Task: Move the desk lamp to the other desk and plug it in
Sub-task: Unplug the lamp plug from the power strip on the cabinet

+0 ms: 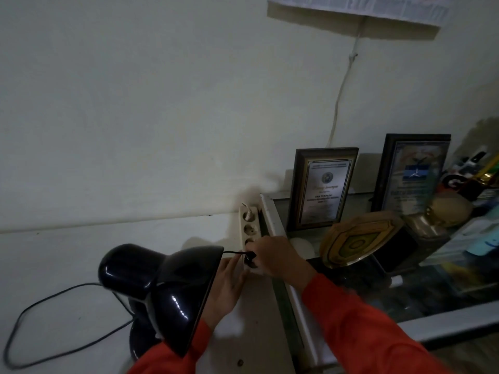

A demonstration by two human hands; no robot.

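The fingers of the right hand (pixel 272 253) are pinched around the black plug (pixel 250 256), holding it against one of the near sockets of the cream power strip (pixel 249 233); how far the plug has gone into the socket cannot be told, since the fingers and the dim light hide it. The left hand (pixel 225 287) lies just left of the strip with its fingers loosely spread and flat, fingertips touching the strip's near-left edge and holding nothing. From the plug a thin black cord (pixel 43 317) runs left behind the lamp shade and shows again as a wide loop on the white table (pixel 67 252) at the near left. The black desk lamp (pixel 162 290) stands on this table just left of the left hand, its glossy shade tilted toward the camera and covering part of the left wrist, its round base below the shade. Both forearms wear red sleeves (pixel 364 333). The power strip lies along the right edge of the table, its far end taking a white plug (pixel 248 209) near the wall. To the right sits a glass-topped cabinet (pixel 405 306) carrying two framed certificates (pixel 322 188), a shield-shaped plaque (pixel 359 238) and other blurred items at the far right.
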